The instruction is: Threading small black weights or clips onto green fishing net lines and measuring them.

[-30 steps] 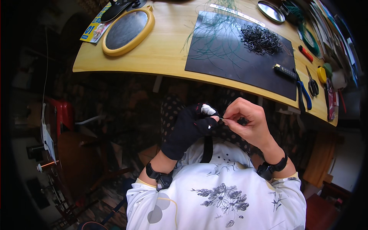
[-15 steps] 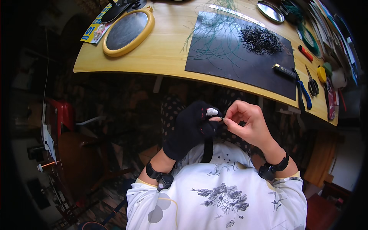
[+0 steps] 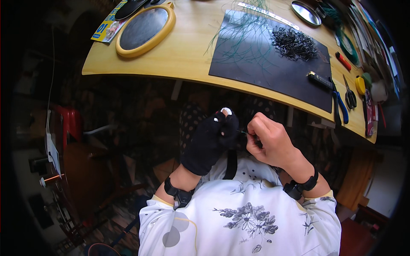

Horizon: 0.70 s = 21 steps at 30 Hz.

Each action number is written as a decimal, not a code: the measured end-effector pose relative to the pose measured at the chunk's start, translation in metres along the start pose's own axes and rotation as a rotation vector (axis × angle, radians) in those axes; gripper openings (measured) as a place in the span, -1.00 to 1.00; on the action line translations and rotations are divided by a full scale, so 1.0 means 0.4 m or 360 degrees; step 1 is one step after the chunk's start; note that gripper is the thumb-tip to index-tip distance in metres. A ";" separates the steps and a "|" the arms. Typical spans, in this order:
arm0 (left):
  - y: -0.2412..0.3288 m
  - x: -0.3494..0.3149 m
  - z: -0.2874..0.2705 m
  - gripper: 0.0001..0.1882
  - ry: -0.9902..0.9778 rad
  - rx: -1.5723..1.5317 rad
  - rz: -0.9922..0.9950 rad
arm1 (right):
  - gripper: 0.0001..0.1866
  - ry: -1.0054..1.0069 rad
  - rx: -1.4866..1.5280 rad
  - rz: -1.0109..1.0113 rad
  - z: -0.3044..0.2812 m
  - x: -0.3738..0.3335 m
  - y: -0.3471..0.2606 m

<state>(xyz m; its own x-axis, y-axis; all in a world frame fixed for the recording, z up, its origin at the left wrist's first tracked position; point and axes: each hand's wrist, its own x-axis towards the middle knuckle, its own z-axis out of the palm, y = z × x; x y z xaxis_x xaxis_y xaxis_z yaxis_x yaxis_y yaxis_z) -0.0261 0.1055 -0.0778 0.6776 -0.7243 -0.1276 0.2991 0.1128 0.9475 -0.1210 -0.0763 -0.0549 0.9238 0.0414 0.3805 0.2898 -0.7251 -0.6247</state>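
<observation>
The right hand (image 3: 270,138) pinches a thin green strand (image 3: 243,132) at its fingertips. The strand sticks out toward the gloved left hand (image 3: 211,138), whose grip I cannot tell. All are in front of the desk's (image 3: 188,55) near edge, over the lap.

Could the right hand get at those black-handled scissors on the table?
Probably yes: the scissors lie uncovered near the table edge, ahead and right of the right hand. But its fingers seem busy with a thin green strand.
</observation>
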 end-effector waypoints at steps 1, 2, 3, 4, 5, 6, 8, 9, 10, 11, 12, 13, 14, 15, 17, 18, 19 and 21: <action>0.001 -0.001 0.002 -0.74 0.0044 0.0103 0.0073 | -0.73 -0.0015 -0.0044 -0.0013 0.002 -0.001 0.000; 0.001 -0.002 0.005 -0.78 0.0086 0.0267 0.0096 | -0.72 -0.0036 -0.0085 -0.0016 0.003 -0.002 0.000; 0.000 -0.003 0.006 -0.82 0.0098 0.0325 0.0142 | -0.71 -0.0024 -0.0084 -0.0023 0.005 -0.003 -0.001; -0.002 -0.003 0.007 -0.87 0.0109 0.0384 0.0190 | -0.71 -0.0017 -0.0082 -0.0021 0.007 -0.004 -0.001; -0.005 -0.003 0.008 -0.88 0.0151 0.0139 0.0061 | -0.71 -0.0006 -0.0076 -0.0018 0.008 -0.005 0.000; -0.008 -0.005 0.008 -0.89 0.0194 -0.0106 -0.0069 | -0.71 -0.0010 -0.0073 -0.0019 0.009 -0.006 0.000; -0.018 -0.006 0.008 -0.89 0.0224 -0.0085 -0.0020 | -0.72 -0.0007 -0.0057 -0.0012 0.011 -0.008 0.001; -0.024 -0.005 0.007 -0.87 0.0211 0.0181 0.0160 | -0.72 -0.0001 -0.0043 -0.0017 0.011 -0.008 0.002; -0.030 -0.006 0.006 -0.86 0.0203 0.0299 0.0238 | -0.72 0.0004 -0.0029 -0.0022 0.012 -0.009 0.003; -0.035 -0.006 0.004 -0.85 0.0200 0.0417 0.0317 | -0.72 0.0012 -0.0012 -0.0015 0.013 -0.009 0.004; -0.038 -0.007 0.001 -0.84 0.0206 0.0385 0.0295 | -0.72 0.0007 -0.0018 -0.0020 0.014 -0.010 0.004; -0.039 -0.007 -0.002 -0.84 0.0214 0.0353 0.0273 | -0.72 0.0002 -0.0021 -0.0015 0.016 -0.011 0.004; -0.039 -0.004 -0.005 -0.85 0.0233 0.0426 0.0333 | -0.72 -0.0004 -0.0018 -0.0010 0.016 -0.013 0.005; -0.037 0.001 -0.007 -0.85 0.0250 0.0500 0.0394 | -0.73 -0.0008 -0.0012 -0.0004 0.014 -0.014 0.006; -0.029 0.015 -0.012 -0.86 0.0238 0.0732 0.0377 | -0.74 -0.0016 0.0007 0.0007 0.003 -0.016 0.011; -0.023 0.022 -0.014 -0.87 0.0211 0.0889 0.0297 | -0.74 -0.0034 -0.0024 0.0000 -0.005 -0.018 0.013; -0.018 0.027 -0.014 -0.88 0.0208 0.1085 0.0300 | -0.74 -0.0052 -0.0056 -0.0006 -0.013 -0.019 0.015; -0.014 0.017 0.002 -0.86 0.0099 0.0707 0.0086 | -0.74 -0.0073 -0.0096 -0.0013 -0.026 -0.024 0.015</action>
<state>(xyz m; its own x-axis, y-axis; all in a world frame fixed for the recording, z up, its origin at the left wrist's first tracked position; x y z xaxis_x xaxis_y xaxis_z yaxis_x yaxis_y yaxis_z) -0.0234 0.0994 -0.0836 0.7276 -0.6814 -0.0789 -0.0463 -0.1635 0.9855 -0.1307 -0.0882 -0.0553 0.9324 0.0777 0.3529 0.2828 -0.7648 -0.5789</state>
